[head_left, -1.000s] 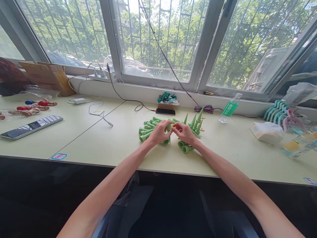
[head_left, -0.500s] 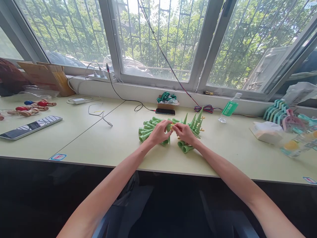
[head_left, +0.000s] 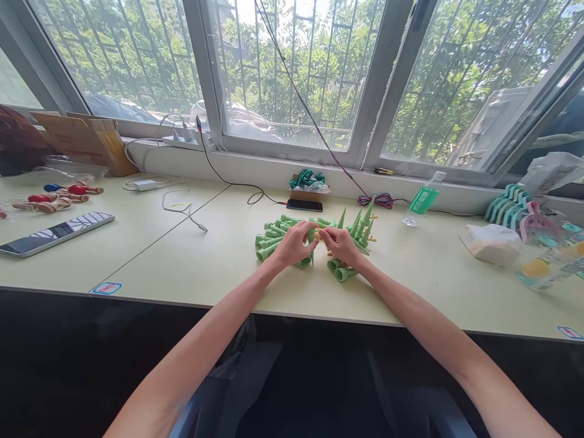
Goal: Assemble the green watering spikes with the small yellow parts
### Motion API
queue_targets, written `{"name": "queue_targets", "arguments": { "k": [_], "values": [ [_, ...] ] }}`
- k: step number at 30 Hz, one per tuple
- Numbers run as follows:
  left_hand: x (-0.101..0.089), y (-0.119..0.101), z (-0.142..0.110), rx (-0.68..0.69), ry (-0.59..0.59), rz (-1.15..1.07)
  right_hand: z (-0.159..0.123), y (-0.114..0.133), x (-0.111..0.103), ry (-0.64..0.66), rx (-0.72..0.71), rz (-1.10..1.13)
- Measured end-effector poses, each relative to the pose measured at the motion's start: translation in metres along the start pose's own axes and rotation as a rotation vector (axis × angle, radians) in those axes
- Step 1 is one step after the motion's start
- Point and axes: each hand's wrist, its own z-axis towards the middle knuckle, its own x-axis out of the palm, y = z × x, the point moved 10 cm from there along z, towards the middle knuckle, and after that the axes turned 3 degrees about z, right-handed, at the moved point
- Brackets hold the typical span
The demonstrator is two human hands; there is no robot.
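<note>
My left hand is closed, its thumb and fingers round a slim green cone whose tip points down. Beside it, my right hand pinches a small yellow piece against that cone; the fingertips hide much of it. A pile of green cones lies to the left, open ends facing me. Right of my hands, several pointed green cones stand up, with yellow bits sticking out at their side. Two more cones lie under my right wrist.
A black phone lies before a small box with green stuff. Behind stands a water bottle. A tissue pack and hangers are at right; a long grey device and wooden toys at left.
My right fingertips have shifted very slightly to the right, and more of the yellow piece shows. My left hand and the green cones stay where they were.
</note>
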Motion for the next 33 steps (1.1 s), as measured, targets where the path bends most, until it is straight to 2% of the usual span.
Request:
{"name": "queue_targets", "arguments": {
  "k": [13, 22, 33],
  "values": [
    [0.0, 0.002, 0.001, -0.004, -0.017, 0.021, -0.001, -0.004, 0.006, 0.035, 0.001, 0.209],
    [0.0, 0.001, 0.0, -0.007, -0.005, 0.014, -0.001, -0.011, 0.006, 0.03, 0.031, 0.175],
    [0.001, 0.003, 0.001, -0.013, -0.006, 0.013, -0.001, -0.004, 0.003, 0.003, -0.001, 0.142]
  ]
}}
